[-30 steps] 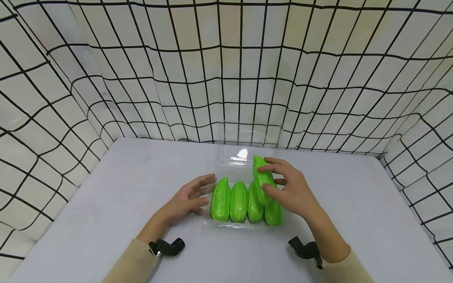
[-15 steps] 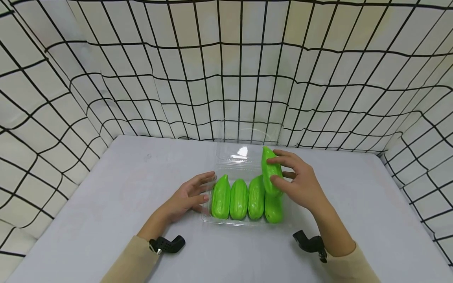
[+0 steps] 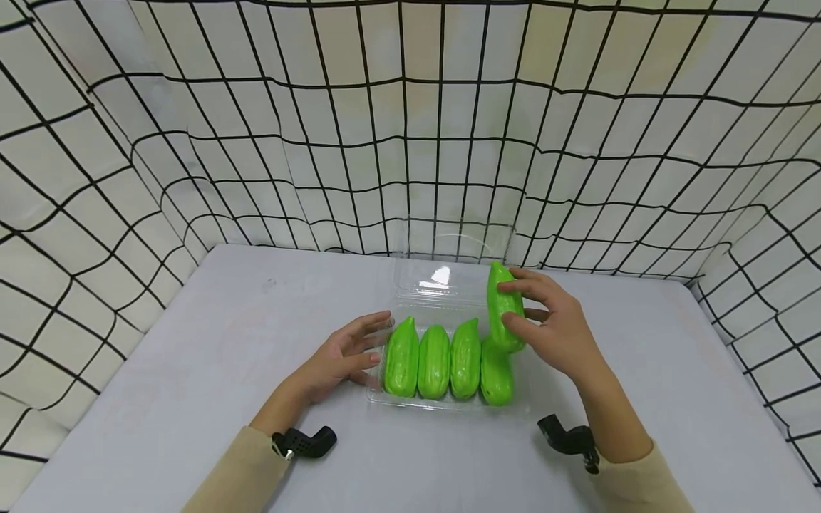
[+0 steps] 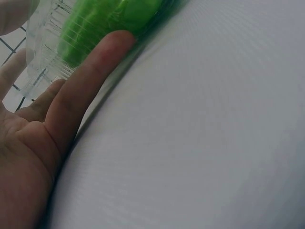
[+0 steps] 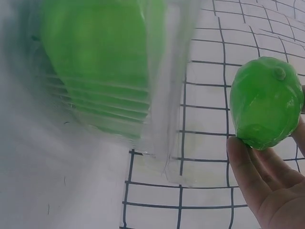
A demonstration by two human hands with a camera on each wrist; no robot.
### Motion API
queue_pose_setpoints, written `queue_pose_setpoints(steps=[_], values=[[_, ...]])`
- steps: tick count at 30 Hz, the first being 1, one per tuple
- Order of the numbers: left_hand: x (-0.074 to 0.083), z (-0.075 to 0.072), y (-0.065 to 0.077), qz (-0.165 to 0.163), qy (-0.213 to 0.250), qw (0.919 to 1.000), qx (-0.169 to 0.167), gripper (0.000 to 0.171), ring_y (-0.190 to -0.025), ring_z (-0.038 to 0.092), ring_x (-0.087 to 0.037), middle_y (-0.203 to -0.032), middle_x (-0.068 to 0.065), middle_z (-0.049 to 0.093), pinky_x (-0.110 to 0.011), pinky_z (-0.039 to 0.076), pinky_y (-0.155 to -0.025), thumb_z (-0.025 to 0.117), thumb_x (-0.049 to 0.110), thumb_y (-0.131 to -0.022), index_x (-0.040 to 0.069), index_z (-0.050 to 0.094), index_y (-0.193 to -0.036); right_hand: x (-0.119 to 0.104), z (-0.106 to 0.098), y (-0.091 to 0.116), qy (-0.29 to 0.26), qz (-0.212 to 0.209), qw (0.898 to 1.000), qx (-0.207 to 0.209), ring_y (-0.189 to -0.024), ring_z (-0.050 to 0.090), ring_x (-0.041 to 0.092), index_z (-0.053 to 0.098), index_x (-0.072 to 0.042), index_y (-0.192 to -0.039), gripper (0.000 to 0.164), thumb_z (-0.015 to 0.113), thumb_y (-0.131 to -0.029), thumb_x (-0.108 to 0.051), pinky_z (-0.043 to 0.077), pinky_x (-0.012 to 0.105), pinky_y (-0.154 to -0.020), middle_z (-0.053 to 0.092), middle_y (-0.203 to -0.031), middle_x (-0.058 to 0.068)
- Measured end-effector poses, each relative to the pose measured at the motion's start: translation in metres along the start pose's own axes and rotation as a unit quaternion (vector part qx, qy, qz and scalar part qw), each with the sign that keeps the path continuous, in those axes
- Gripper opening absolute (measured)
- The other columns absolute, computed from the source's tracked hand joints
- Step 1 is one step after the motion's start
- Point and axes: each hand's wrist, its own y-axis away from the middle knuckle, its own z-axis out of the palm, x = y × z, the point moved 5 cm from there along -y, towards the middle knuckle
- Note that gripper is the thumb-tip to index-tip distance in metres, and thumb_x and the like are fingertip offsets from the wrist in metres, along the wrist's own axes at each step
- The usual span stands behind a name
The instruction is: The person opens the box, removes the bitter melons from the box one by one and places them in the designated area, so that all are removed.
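In the head view my right hand [image 3: 558,328] grips a bright green, ridged, cucumber-like vegetable [image 3: 502,310] between thumb and fingers, its pointed tip away from me. It is raised over the right end of a clear plastic clamshell box [image 3: 417,405]. Inside that box several similar green vegetables [image 3: 433,363] lie side by side. My left hand [image 3: 340,360] is beside the box's left wall, fingers loosely extended. The left wrist view shows its finger [image 4: 90,71] along the ribbed clear wall. The right wrist view shows the held vegetable end-on [image 5: 264,102] beside the box wall [image 5: 167,71].
The box's clear lid [image 3: 442,288] stands open at the back, near the black grid netting [image 3: 423,142]. Netting over white walls encloses the back and both sides of the white table [image 3: 269,306]. Black wrist mounts [image 3: 308,442] sit on both arms.
My right hand has moved right and a little upward in the head view with the green vegetable, uncovering more of those in the box. My left hand stays by the box.
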Motion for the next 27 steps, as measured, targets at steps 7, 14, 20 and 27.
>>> queue_pose_setpoints(steps=[7,14,20,27], values=[[-0.001,0.0,-0.001,0.001,-0.001,1.0,-0.003,0.071,-0.148,0.022,-0.046,-0.164,-0.018,0.019,-0.055,0.059,-0.078,0.06,0.007,-0.097,0.008,0.023,-0.158,0.003,-0.004,-0.001,0.005,0.003,1.0,0.007,-0.125,0.058,0.025,0.068,-0.012,-0.123,0.033,0.07,-0.09,-0.009,0.058,0.041,-0.09,0.049,-0.15,0.003],[-0.001,0.0,0.0,0.001,0.004,1.0,-0.002,0.07,-0.148,0.023,-0.045,-0.164,-0.018,0.019,-0.056,0.059,-0.079,0.059,0.006,-0.097,0.008,0.024,-0.158,0.012,-0.009,-0.002,0.011,0.012,1.0,0.02,-0.125,0.058,0.028,0.069,-0.011,-0.123,0.033,0.07,-0.09,-0.008,0.058,0.041,-0.088,0.05,-0.149,0.006],[0.0,0.001,0.0,0.005,0.006,1.0,-0.005,0.07,-0.148,0.022,-0.045,-0.164,-0.018,0.019,-0.057,0.059,-0.078,0.059,0.007,-0.097,0.009,0.024,-0.158,0.02,-0.016,-0.003,0.021,0.033,0.999,0.036,-0.124,0.058,0.028,0.069,-0.01,-0.123,0.033,0.069,-0.091,-0.01,0.058,0.041,-0.088,0.049,-0.149,0.006],[0.0,0.0,0.0,0.003,0.007,1.0,-0.005,0.07,-0.148,0.022,-0.045,-0.164,-0.017,0.019,-0.058,0.058,-0.079,0.058,0.006,-0.097,0.009,0.023,-0.158,0.034,-0.023,-0.004,0.027,0.062,0.996,0.059,-0.123,0.058,0.03,0.069,-0.009,-0.124,0.033,0.069,-0.091,-0.013,0.058,0.032,-0.088,0.049,-0.15,0.004]])
